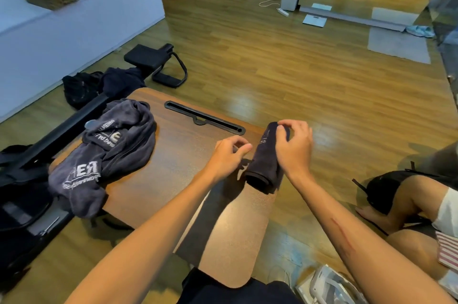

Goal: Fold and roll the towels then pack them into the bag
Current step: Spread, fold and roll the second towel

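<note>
We work at a low wooden bench [173, 155] standing on the plank floor [272, 60]. On it lie a heap of unfolded dark towels [109, 155] at the left and a rolled towel [264, 162] at its right edge.

Rolled towel at right edge of low table, loose towels at left edge.
Rolled towel [266, 162] is lain on the table [178, 155] between left hand [226, 155] and right hand [295, 145]; unfolded towels [109, 152] are heaped over the left edge; a slot [205, 117] is set along the far edge; a bag [386, 189] is placed on the floor right of the table.
</note>
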